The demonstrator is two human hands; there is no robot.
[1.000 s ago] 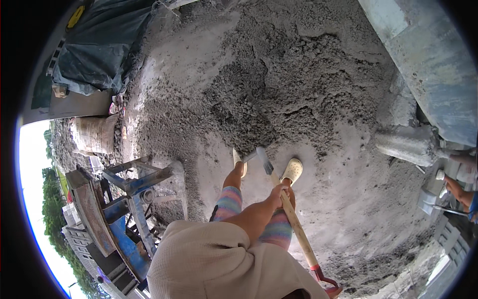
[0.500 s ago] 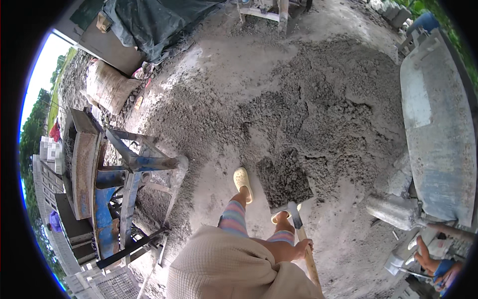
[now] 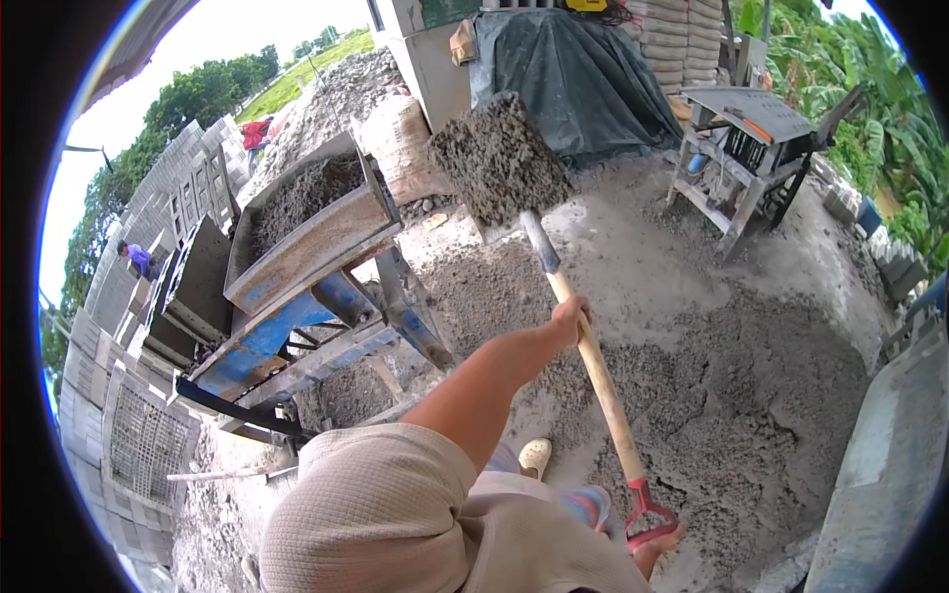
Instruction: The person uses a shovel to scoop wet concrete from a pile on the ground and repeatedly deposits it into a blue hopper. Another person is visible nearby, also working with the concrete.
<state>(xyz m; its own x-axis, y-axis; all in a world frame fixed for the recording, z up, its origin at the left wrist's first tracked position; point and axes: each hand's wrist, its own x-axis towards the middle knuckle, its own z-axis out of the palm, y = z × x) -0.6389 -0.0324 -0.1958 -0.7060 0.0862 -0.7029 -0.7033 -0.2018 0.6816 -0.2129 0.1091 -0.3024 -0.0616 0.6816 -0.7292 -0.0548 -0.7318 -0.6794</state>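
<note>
A long-handled shovel [image 3: 605,390] is raised in front of me, its blade heaped with damp grey mortar-like mix [image 3: 499,163]. My left hand [image 3: 571,322] is wrapped round the middle of the wooden shaft. Lower down, my right hand [image 3: 656,550] is closed on the red D-shaped grip, partly out of sight beneath it. Left of the shovel stands a blue, rusty machine frame with a metal trough [image 3: 311,255] on top. The trough holds more grey mix [image 3: 301,203]. The loaded blade is up beyond the trough's right end, apart from it.
A broad pile of grey mix [image 3: 727,415] spreads over the ground at right, beside a metal wheelbarrow-like tub [image 3: 875,474]. A stained work stand [image 3: 736,163], a dark tarp [image 3: 563,79] and a sack [image 3: 400,148] stand farther off. Stacked blocks [image 3: 84,395] line the left.
The shovel has swung up from the pile, forward and left, carrying its load. My left arm has come into view, stretched along the shaft. The view has tilted up and turned.
</note>
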